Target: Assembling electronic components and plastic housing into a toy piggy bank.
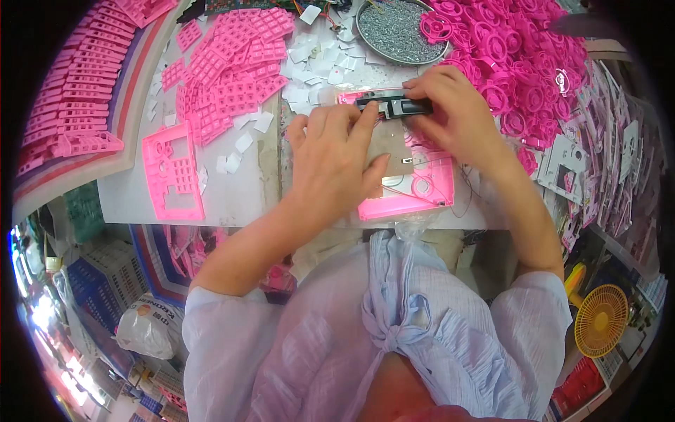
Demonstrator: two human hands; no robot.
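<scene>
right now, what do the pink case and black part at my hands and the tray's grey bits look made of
Pink case: probably moulded plastic, slightly glossy, with uniform colour and thin raised walls. Black part: likely plastic, smooth with pale highlights. Grey bits: seemingly bare metal, from their silvery glints, though too small to confirm.

White table bears pink grids; white squares; round tray; pink casing.
</scene>
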